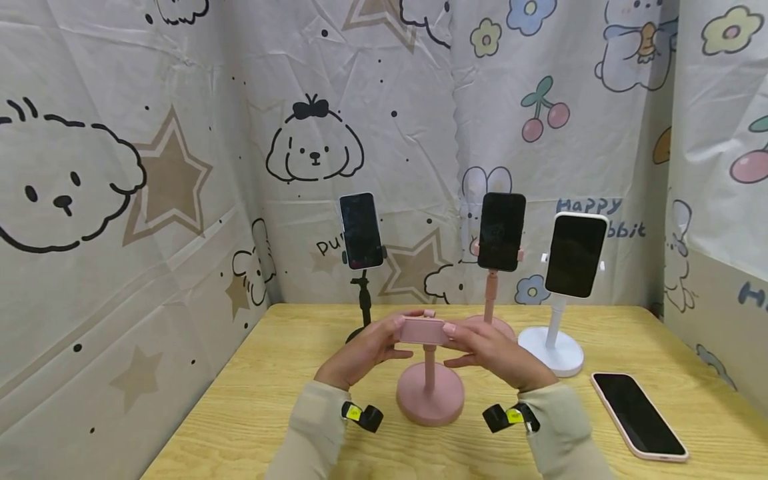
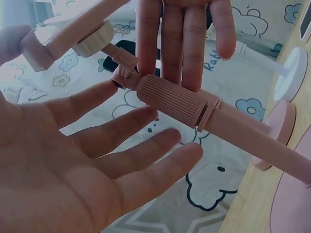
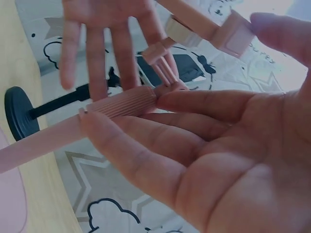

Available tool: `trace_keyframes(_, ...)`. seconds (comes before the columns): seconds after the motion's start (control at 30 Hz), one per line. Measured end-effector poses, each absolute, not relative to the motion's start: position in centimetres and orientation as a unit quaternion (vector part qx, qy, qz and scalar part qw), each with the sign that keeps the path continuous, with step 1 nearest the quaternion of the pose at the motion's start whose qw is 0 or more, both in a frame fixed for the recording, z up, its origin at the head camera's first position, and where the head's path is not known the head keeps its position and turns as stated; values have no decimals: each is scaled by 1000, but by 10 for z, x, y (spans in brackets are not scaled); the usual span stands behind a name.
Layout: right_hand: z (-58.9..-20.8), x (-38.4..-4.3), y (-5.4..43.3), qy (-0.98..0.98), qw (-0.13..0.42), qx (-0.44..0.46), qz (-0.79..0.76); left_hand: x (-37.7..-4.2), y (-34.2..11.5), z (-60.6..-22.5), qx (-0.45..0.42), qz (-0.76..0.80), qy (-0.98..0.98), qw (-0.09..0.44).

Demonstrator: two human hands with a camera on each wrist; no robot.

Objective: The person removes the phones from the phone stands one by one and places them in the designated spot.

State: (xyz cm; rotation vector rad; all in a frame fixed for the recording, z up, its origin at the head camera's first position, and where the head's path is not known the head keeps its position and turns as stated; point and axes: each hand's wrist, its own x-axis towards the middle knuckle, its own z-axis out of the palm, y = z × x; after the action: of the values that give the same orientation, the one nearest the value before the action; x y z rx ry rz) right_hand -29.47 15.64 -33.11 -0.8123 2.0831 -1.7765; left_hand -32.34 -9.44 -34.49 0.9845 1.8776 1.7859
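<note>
In the middle of the table stands a pink phone stand [image 1: 430, 393] on a round base, its clamp head [image 1: 423, 330] holding no phone. My left hand [image 1: 375, 343] grips the head's left end, thumb on the edge and index finger reaching behind. On the other end, my right hand [image 1: 495, 348] grips the same way. Seen from the left wrist, the thumb presses the clamp's end while the remaining fingers extend loosely beside the ribbed collar [image 2: 171, 100]. The right wrist view shows the right fingers [image 3: 141, 155] alongside the stem, below the tilted clamp.
Behind stand a black stand with a phone [image 1: 361, 231], another pink stand with a phone [image 1: 501, 232], and a white stand [image 1: 550, 350] with a phone [image 1: 576, 255]. A pink-edged phone [image 1: 639, 415] lies at the right. Patterned cloth [image 1: 408, 133] surrounds the wooden table [image 1: 240, 413].
</note>
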Motion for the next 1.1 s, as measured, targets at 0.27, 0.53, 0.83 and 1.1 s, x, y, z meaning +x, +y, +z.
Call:
trace_keyframes(0.27,-335,-294,133,727,139,-296,-604,-324,-107,-340,337,635,666,199)
trace_keyframes(0.53,-342,-292,100,730,103,-309,-601,-325,-134,-333,338,628,675,192)
trace_keyframes(0.83,-346,-280,54,800,15,-302,-519,-325,-177,-334,333,625,685,173)
trace_keyframes(1.1,-345,-286,14,822,3,-312,-476,-322,-218,-334,352,625,682,141)
